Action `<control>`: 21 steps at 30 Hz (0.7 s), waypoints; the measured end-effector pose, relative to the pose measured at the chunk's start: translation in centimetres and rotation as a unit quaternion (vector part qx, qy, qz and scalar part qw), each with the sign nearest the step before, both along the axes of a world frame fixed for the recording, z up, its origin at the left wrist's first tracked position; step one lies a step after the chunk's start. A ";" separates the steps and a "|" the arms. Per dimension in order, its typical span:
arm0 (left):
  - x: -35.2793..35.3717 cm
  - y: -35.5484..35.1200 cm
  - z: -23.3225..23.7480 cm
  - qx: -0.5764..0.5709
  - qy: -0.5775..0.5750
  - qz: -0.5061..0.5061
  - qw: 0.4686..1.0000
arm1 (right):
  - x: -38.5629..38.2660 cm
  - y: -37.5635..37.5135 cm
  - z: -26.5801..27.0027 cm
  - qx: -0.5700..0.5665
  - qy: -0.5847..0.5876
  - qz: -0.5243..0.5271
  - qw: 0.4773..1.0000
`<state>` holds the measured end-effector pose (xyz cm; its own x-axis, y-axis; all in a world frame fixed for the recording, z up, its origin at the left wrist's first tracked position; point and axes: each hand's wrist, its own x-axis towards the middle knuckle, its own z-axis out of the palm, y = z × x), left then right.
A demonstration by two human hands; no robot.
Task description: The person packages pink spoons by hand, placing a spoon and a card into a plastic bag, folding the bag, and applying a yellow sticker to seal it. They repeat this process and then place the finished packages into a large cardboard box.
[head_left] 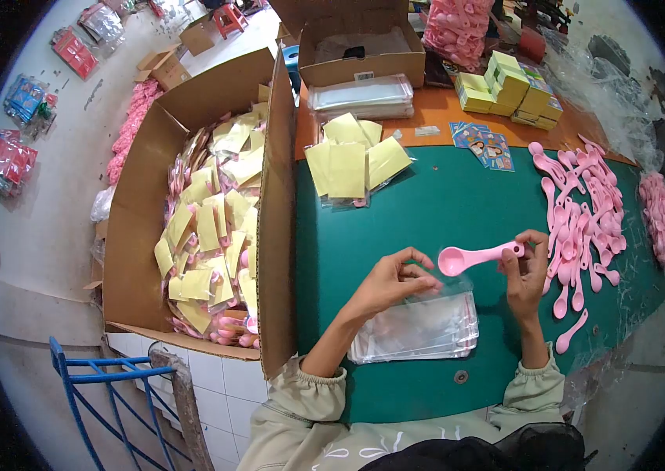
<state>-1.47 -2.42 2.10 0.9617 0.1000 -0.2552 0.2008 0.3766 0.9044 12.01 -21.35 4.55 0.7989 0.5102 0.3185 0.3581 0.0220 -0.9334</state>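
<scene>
My right hand (527,271) grips a pink plastic spoon (473,257) by its handle end, the bowl pointing left. Just left of the bowl, my left hand (401,281) has its fingers curled in a pinch at the raised edge of a clear plastic bag (448,287). Below both hands lies a stack of clear plastic bags (415,330) on the green table mat (379,231). To the right of my right hand spreads a pile of pink spoons (579,224).
A tall cardboard box (277,212) at left holds many bagged spoons with yellow cards. Packed pieces with yellow cards (348,169) lie at the mat's back. Behind are blue printed cards (489,147), yellow card stacks (509,86) and more clear bags (360,96).
</scene>
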 end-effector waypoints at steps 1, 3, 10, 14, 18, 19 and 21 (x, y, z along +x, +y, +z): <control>0.0 0.0 -0.4 0.010 -0.007 0.001 1.000 | -0.3 0.0 0.1 -0.001 0.012 -0.002 1.000; 0.0 0.1 -0.5 0.023 -0.015 0.002 1.000 | -0.5 0.0 0.0 -0.010 0.012 0.001 1.000; 0.0 0.2 -0.2 0.039 -0.011 -0.006 0.999 | -0.4 -0.1 -1.3 -0.004 -0.029 0.039 0.999; 0.2 -0.1 0.6 0.009 -0.023 -0.018 1.000 | -0.4 0.3 -0.6 -0.064 -0.054 0.103 0.991; 1.6 0.2 2.3 0.059 -0.080 -0.034 0.994 | -0.6 2.0 1.9 -0.009 0.045 0.100 0.994; 2.2 0.2 2.4 0.098 -0.098 -0.018 0.990 | -0.2 2.4 2.4 0.004 0.054 0.095 0.994; 2.9 1.4 3.2 0.226 -0.088 -0.035 0.970 | 0.7 3.0 3.5 0.007 0.024 0.085 0.996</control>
<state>1.44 -1.02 5.31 0.9949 0.0959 -0.0321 0.0393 -0.0750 0.9964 12.68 -18.33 8.04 0.7159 0.6349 0.2905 0.3039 0.0912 -0.9483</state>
